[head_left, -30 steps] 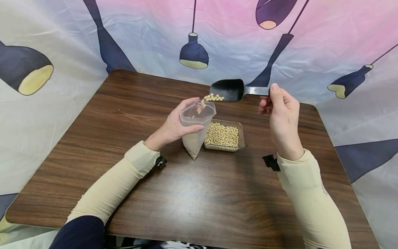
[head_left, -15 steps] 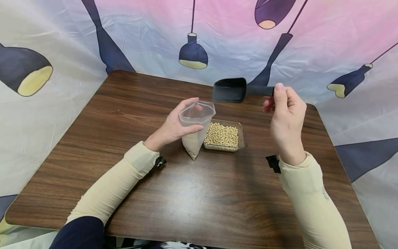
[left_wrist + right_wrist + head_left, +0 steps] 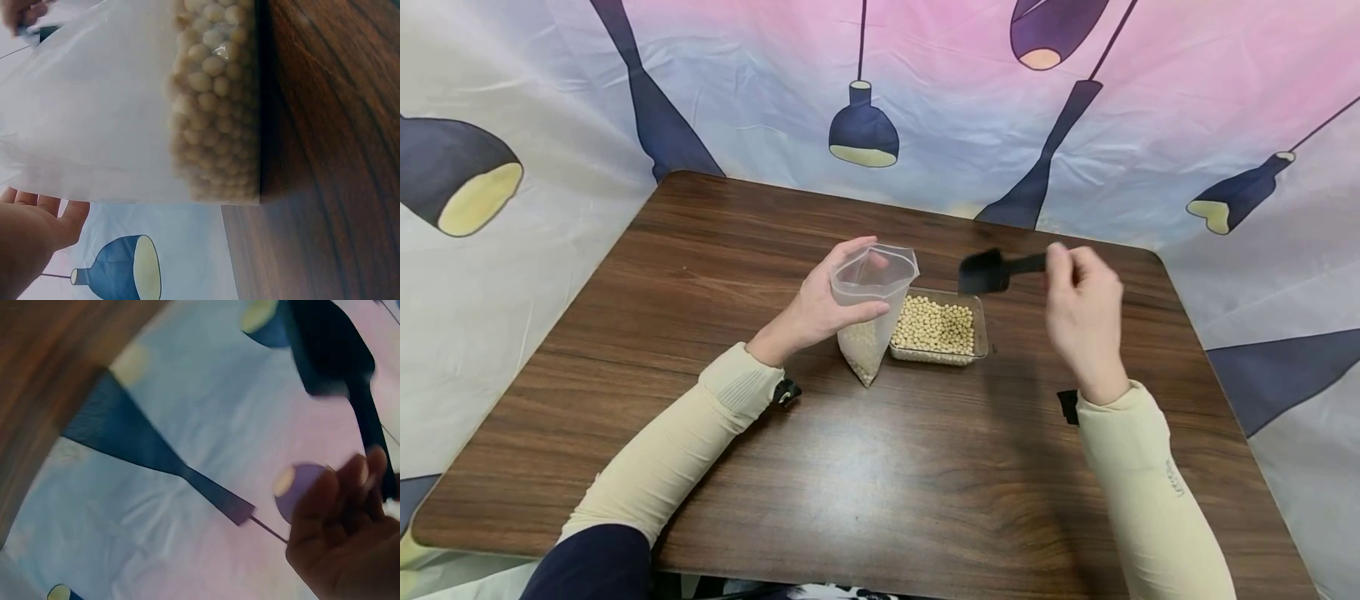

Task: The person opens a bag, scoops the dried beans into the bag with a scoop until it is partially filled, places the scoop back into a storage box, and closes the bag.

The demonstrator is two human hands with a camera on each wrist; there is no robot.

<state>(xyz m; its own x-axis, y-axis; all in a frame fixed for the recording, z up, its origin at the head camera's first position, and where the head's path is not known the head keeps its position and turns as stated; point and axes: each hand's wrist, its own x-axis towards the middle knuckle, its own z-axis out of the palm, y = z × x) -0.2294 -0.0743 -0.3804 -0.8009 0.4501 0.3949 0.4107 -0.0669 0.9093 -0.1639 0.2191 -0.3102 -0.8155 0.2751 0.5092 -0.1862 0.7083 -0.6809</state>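
A translucent plastic bag (image 3: 863, 321) stands on the table with its mouth spread, and soybeans (image 3: 215, 100) fill its lower part. My left hand (image 3: 820, 304) holds it near the top, thumb at the near side and fingers behind. My right hand (image 3: 1084, 317) grips the handle of a black scoop (image 3: 983, 272), raised over the far right corner of a clear plastic box (image 3: 982, 329) of soybeans. In the right wrist view the scoop (image 3: 331, 353) has no beans showing in it. The box stands just right of the bag, which overlaps its left edge in the head view.
The brown wooden table (image 3: 760, 483) reaches back to a patterned cloth backdrop (image 3: 760, 108) printed with lamps. The right arm's shadow falls across the table right of the box. Black straps with small devices sit at both wrists.
Beans were sliding off the scoop into the bag; the scoop then emptied. My right hand has since lowered it toward the box. My left hand and the bag have stayed in place.
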